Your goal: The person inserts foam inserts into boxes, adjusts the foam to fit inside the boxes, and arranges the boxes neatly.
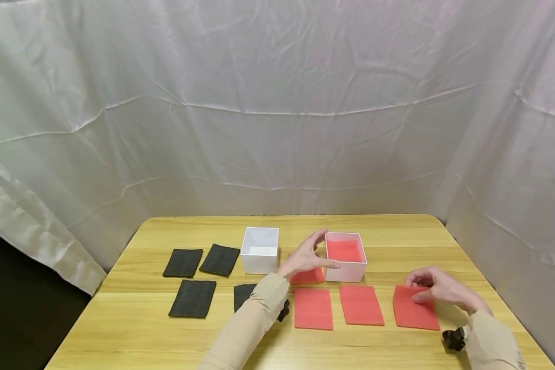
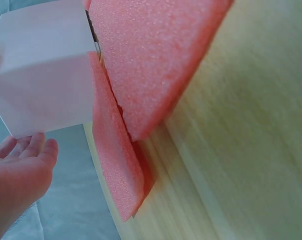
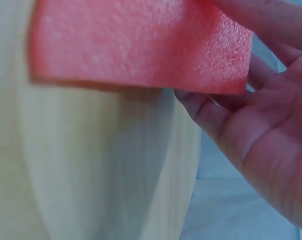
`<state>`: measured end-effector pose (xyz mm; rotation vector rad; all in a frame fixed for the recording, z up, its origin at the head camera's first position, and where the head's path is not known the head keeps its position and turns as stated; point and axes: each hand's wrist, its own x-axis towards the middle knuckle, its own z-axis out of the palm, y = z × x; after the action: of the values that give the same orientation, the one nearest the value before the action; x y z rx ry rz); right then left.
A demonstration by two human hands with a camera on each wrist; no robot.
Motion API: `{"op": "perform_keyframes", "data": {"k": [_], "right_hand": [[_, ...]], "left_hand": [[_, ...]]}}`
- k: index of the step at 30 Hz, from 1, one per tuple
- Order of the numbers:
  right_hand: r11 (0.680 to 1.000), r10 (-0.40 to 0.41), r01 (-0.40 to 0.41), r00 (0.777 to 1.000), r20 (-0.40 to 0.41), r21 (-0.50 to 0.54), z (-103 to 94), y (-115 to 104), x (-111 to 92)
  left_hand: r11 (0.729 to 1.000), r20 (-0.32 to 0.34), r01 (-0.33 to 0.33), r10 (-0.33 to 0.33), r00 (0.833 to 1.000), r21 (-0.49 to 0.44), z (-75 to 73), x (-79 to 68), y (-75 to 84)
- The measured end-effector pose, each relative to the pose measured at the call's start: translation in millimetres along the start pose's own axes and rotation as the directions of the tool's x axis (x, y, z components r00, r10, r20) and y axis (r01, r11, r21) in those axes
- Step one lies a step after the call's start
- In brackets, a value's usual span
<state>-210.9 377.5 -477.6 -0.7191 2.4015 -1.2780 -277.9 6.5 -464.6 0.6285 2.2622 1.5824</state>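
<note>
My left hand spans the near-left side of a square box, thumb on its front wall and fingertips at the back corner. Inside that box lies a red foam sheet. The left wrist view shows the fingers right at the edge of the box. Toward the right end of the table, my right hand pinches another red foam sheet by its far edge, thumb on top. The right wrist view has this sheet tilted up above the wood, with fingers behind it.
Two red foam sheets, a middle one and one beside it, lie before the box; a third lies partly under my left hand. A second, white box stands left. Several black sheets lie on the table's left.
</note>
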Motion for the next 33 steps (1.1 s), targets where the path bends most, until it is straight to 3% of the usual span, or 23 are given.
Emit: {"op": "perform_keyframes", "data": {"k": [10, 16, 20, 23, 27, 33], "right_hand": [[0.986, -0.048, 0.042, 0.998, 0.036, 0.159, -8.5, -5.3, -0.9], [0.985, -0.020, 0.024, 0.999, -0.025, 0.169, -10.7, -12.7, 0.7], [0.986, 0.019, 0.001, 0.993, -0.118, 0.165, -10.3, -17.3, 2.1], [0.987, 0.059, -0.024, 0.972, -0.226, 0.156, -9.8, -21.2, 3.7], [0.992, 0.083, -0.042, 0.928, -0.363, 0.121, -8.5, -27.4, 7.5], [0.993, 0.063, -0.006, 0.876, -0.478, 0.121, -5.5, -33.8, 15.4]], "left_hand": [[1.000, 0.003, -0.006, 0.006, 1.000, -0.002, 0.2, 0.6, -1.8], [1.000, 0.001, 0.000, 0.000, 1.000, -0.002, -0.5, -0.7, -0.7], [1.000, 0.000, 0.001, -0.001, 1.000, -0.005, -0.4, -0.8, 0.0], [1.000, 0.001, 0.004, -0.004, 1.000, -0.007, 0.0, -0.7, -0.1], [1.000, 0.000, 0.006, -0.006, 1.000, -0.008, 0.3, -1.2, 0.3], [1.000, -0.003, 0.001, -0.002, 1.000, -0.013, -0.4, -2.4, 0.6]]}}
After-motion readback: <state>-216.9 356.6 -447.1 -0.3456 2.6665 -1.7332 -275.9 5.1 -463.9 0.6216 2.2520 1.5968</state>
